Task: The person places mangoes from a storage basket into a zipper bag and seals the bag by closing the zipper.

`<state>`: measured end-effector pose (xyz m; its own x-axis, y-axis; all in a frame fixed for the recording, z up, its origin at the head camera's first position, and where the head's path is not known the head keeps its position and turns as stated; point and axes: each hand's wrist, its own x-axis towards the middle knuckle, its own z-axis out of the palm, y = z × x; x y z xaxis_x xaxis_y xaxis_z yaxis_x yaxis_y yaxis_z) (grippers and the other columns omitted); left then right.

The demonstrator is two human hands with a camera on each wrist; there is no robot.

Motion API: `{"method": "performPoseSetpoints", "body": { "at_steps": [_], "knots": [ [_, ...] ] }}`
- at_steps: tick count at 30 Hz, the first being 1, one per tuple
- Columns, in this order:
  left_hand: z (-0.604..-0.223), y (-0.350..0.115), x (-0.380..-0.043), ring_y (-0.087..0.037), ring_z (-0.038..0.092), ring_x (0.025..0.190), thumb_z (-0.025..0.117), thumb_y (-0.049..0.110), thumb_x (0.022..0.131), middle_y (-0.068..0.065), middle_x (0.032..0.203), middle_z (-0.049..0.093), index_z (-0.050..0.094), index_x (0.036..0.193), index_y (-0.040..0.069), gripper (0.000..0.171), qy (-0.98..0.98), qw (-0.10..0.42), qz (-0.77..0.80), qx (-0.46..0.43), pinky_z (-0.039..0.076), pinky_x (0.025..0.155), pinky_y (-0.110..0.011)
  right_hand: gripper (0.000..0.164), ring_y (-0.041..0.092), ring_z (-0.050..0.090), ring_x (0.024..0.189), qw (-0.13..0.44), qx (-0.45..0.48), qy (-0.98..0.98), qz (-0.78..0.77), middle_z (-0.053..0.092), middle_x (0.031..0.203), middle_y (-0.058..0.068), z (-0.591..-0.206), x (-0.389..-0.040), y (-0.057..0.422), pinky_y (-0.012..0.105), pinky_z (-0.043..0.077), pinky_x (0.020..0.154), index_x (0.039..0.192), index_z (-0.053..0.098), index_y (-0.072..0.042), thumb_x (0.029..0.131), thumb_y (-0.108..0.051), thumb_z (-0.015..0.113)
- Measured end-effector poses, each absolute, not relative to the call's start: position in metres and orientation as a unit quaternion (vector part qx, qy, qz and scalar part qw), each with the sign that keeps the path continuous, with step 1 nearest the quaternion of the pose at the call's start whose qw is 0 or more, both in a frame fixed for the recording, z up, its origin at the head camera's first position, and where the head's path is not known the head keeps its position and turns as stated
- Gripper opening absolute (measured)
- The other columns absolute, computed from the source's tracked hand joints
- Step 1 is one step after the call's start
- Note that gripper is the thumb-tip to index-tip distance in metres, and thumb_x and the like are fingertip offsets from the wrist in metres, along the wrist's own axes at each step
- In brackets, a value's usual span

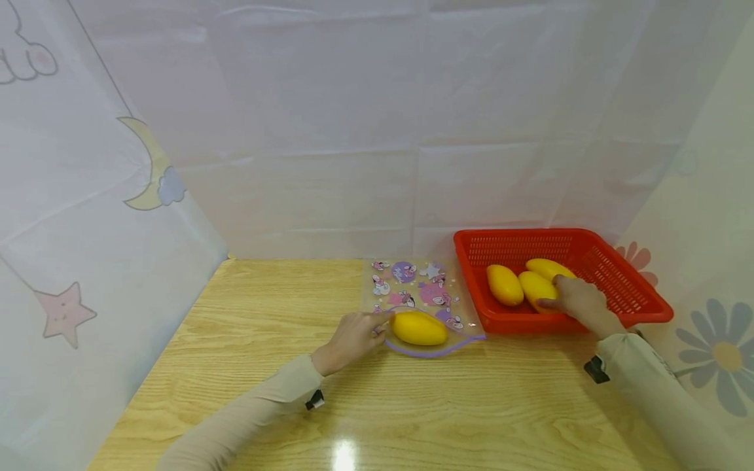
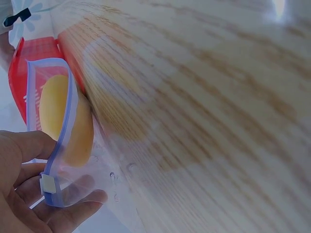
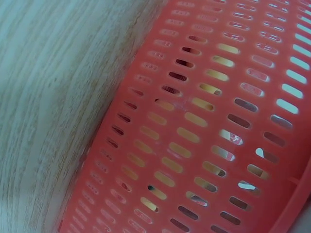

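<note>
A clear slider zip bag (image 1: 436, 296) with a cartoon print and purple rim lies flat, its mouth spread wide. One yellow mango (image 1: 418, 328) sits just inside that mouth. My left hand (image 1: 355, 337) pinches the bag's left rim, thumb inside and fingers outside, near the white slider (image 2: 48, 184). Over in the red basket (image 1: 480, 314), my right hand (image 1: 580, 302) has its thumb and fingers around a yellow mango (image 1: 535, 288). Two more mangoes lie there: one at left (image 1: 504, 285) and one behind (image 1: 548, 267). Basket wall hides my right hand in the right wrist view.
The basket stands at the table's back right, close beside the bag. A wooden table (image 1: 412, 412) stretches in front and to the left. Printed white sheets (image 1: 330, 131) hang behind and at both sides.
</note>
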<state>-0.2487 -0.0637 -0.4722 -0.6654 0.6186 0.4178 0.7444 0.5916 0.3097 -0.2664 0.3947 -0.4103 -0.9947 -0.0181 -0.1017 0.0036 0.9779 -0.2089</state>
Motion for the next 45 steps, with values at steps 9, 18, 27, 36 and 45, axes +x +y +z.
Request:
{"method": "performPoseSetpoints", "body": {
  "at_steps": [9, 18, 27, 36, 45],
  "knots": [
    [-0.4732, -0.0641, -0.2483, -0.009, 0.064, 0.06, 0.074, 0.001, 0.084, -0.011, 0.098, 0.075, 0.069, 0.122, 0.003, 0.038, -0.88, 0.136, -0.24, -0.386, 0.028, 0.036, -0.013, 0.083, 0.047, 0.058, 0.077, 0.058, -0.009, 0.993, -0.1, 0.052, 0.116, 0.044, -0.4087, -0.2664, 0.3928, 0.049, 0.048, 0.056, 0.129, 0.043, 0.018, 0.086, -0.048, 0.071],
    [-0.4731, -0.0638, -0.248, -0.014, 0.07, 0.068, 0.075, 0.001, 0.084, -0.012, 0.097, 0.075, 0.069, 0.123, 0.003, 0.039, -0.88, 0.132, -0.241, -0.387, 0.029, 0.036, -0.013, 0.075, 0.041, 0.055, 0.071, 0.054, -0.007, 0.992, -0.111, 0.058, 0.102, 0.037, -0.412, -0.2666, 0.3938, 0.048, 0.046, 0.057, 0.118, 0.05, 0.016, 0.085, -0.047, 0.072],
    [-0.4728, -0.0632, -0.2486, -0.009, 0.065, 0.061, 0.074, 0.001, 0.084, -0.01, 0.095, 0.075, 0.069, 0.123, 0.004, 0.039, -0.883, 0.135, -0.235, -0.384, 0.028, 0.036, -0.013, 0.086, 0.053, 0.057, 0.083, 0.049, -0.007, 0.993, -0.108, 0.052, 0.117, 0.044, -0.4132, -0.2671, 0.3953, 0.055, 0.048, 0.06, 0.129, 0.043, 0.018, 0.085, -0.049, 0.072],
    [-0.4729, -0.0632, -0.2482, -0.008, 0.064, 0.06, 0.074, 0.002, 0.084, -0.009, 0.093, 0.075, 0.069, 0.123, 0.003, 0.04, -0.884, 0.137, -0.23, -0.383, 0.03, 0.037, -0.013, 0.085, 0.052, 0.058, 0.08, 0.045, -0.003, 0.993, -0.109, 0.052, 0.118, 0.045, -0.4124, -0.2654, 0.3944, 0.054, 0.048, 0.059, 0.132, 0.044, 0.017, 0.085, -0.05, 0.071],
    [-0.4746, -0.0633, -0.2495, -0.015, 0.071, 0.069, 0.075, 0.003, 0.084, -0.01, 0.095, 0.075, 0.069, 0.123, 0.003, 0.039, -0.881, 0.138, -0.236, -0.387, 0.031, 0.037, -0.013, 0.083, 0.048, 0.058, 0.074, 0.026, -0.012, 0.994, -0.107, 0.055, 0.111, 0.044, -0.4127, -0.2659, 0.3978, 0.051, 0.047, 0.055, 0.128, 0.047, 0.017, 0.085, -0.049, 0.07]
  ]
}}
